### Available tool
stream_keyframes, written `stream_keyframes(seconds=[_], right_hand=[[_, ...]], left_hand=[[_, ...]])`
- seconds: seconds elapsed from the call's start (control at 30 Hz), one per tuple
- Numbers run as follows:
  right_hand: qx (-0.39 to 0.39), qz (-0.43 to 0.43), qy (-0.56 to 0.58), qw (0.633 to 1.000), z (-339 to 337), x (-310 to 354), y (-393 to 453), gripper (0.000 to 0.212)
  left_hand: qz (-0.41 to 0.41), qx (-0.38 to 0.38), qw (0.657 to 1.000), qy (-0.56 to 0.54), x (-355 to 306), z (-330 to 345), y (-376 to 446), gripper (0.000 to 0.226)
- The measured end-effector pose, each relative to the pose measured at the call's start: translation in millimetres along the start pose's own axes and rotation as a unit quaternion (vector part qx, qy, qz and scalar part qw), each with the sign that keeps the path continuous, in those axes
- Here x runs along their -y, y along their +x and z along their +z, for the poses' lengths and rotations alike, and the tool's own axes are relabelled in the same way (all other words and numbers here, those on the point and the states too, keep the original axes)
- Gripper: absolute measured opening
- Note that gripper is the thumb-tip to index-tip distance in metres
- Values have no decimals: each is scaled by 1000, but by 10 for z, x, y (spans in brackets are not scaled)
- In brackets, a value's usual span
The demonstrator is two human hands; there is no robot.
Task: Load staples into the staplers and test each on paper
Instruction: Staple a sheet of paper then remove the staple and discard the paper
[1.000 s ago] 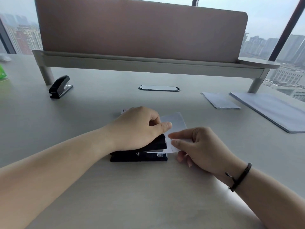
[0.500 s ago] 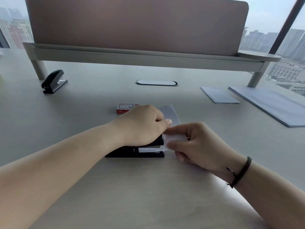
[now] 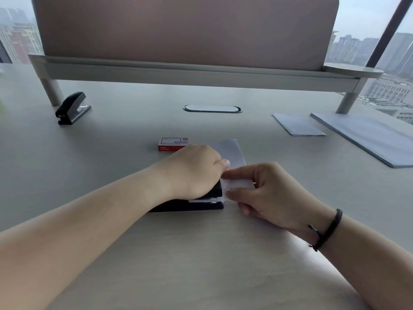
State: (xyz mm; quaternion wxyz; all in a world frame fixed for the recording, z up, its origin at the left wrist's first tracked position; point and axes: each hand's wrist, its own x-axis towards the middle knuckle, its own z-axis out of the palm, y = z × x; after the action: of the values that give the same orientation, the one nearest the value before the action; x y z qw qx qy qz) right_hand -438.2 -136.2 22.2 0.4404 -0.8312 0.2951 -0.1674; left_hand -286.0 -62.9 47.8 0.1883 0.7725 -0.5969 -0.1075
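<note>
Stapler arm point(image 3: 215, 190) sinking lower than second ago. Left hand point(image 3: 194, 171) curling over it, pressing down; paper slip point(image 3: 232, 153) lying in throat; right hand point(image 3: 266, 195) pinching slip's near edge. Testing step; next needing firm squeeze, then release.

two staplers point(image 3: 187, 203) point(image 3: 72, 108), one staple box point(image 3: 173, 144), three paper lots point(image 3: 232, 153) point(image 3: 298, 124) point(image 3: 366, 136)

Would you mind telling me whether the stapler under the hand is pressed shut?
Nearly shut: the left hand presses the stapler down onto the paper.
</note>
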Motion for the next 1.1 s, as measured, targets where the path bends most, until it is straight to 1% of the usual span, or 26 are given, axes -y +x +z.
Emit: stream_keyframes(seconds=[0.23, 0.4, 0.5, 0.6, 0.7, 0.77, 0.87, 1.0, 1.1], right_hand=[[9, 8, 5, 1000, -15, 22, -6, 35], [22, 27, 45, 998, -34, 51, -14, 35], [22, 31, 64, 997, -31, 51, -10, 27], [9, 26, 69, 997, -36, 44, -2, 16], [5, 26, 80, 996, -41, 45, 2, 12], [22, 39, 92, 995, -40, 68, 21, 11], [53, 70, 142, 986, -42, 96, 72, 12], [62, 80, 171, 980, -37, 112, 89, 16], [62, 86, 181, 978, -46, 125, 84, 16]], left_hand=[[-26, 4, 1000, 10, 2, 24, 10, 50], [-31, -2, 998, 52, -21, 43, -9, 50], [-45, 2, 998, 40, -20, 63, 10, 51], [-64, -8, 998, 8, -17, 106, 28, 45], [-56, 6, 997, 51, -58, 94, 27, 47], [-52, 14, 994, 91, -84, 56, 28, 48], [-40, 29, 991, 127, -83, 41, 40, 47], [-25, 15, 986, 164, -82, 88, 28, 44], [-25, 5, 987, 156, -52, 108, 40, 43]])
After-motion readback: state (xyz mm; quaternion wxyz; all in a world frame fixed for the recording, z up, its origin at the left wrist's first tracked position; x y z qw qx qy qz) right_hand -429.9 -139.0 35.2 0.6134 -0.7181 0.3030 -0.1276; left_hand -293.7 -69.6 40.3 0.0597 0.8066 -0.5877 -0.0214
